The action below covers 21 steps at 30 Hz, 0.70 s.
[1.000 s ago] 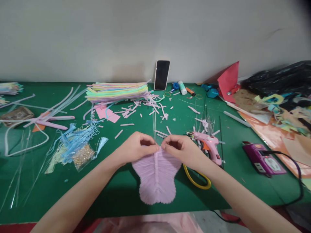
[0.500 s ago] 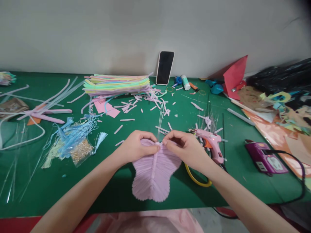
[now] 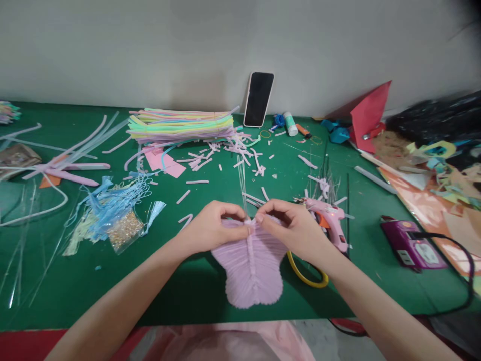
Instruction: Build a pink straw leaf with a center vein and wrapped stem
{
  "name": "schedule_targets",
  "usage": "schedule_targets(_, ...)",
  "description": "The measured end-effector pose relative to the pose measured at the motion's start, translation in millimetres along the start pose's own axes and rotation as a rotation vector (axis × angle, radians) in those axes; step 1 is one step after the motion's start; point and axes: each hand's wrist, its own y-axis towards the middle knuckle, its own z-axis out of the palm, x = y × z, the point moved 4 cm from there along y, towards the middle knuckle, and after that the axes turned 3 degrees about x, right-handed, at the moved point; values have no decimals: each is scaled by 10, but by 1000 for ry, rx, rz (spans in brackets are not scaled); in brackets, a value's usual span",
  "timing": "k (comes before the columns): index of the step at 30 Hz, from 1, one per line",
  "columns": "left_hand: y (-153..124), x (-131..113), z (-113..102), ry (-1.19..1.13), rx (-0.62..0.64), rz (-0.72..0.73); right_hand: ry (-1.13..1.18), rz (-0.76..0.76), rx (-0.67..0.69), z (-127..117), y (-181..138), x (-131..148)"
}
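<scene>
A lilac butterfly-shaped piece, made of pipe cleaners laid in ribs along a middle spine, hangs tilted over the table's near edge. My left hand pinches its top edge left of the spine, thumb in front. Close beside it, my right hand grips the same edge on the other side. The fingertips nearly meet at the spine's top and hide what lies between them. Thin clear strands stretch over the table behind the fingers. A pink glue gun lies right of my right hand, near yellow-handled scissors.
Pastel pipe cleaners lie bundled at the back, with cut lilac bits in front. A phone leans on the wall. Blue tassels and a bag of gold beads lie left. A purple power strip sits right.
The lilac piece's lower end has swung to the right. Both hands keep their pinch on its top edge and have shifted slightly right. The camera view has moved a little.
</scene>
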Motion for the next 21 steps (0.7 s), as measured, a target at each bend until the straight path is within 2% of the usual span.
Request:
schedule_targets(2,4,6,-18,-6,-17,-16,-112,-118,-11,-47,-19,33)
schedule_targets(6,6,26,-50,26,-69,-63,-564,-530,-127,-78,-147,122)
schedule_targets(8,-4,29,-52,53,-98,-76,-718,-601,-171,-37,-209,133)
schedule_targets(10,-20,25,-47,83,-129,-90,-714,-545,-182,6,-232,135)
schedule_targets(16,-70,-38,-23,83,-164,-112,-350,-162,-130,46,-171,135)
schedule_targets(19,-75,-69,-21,49,-170,-86,-260,-112,-136,41,-183,149)
schedule_targets(21,-77,-81,-27,41,-193,-69,-265,-161,-183,55,-227,174)
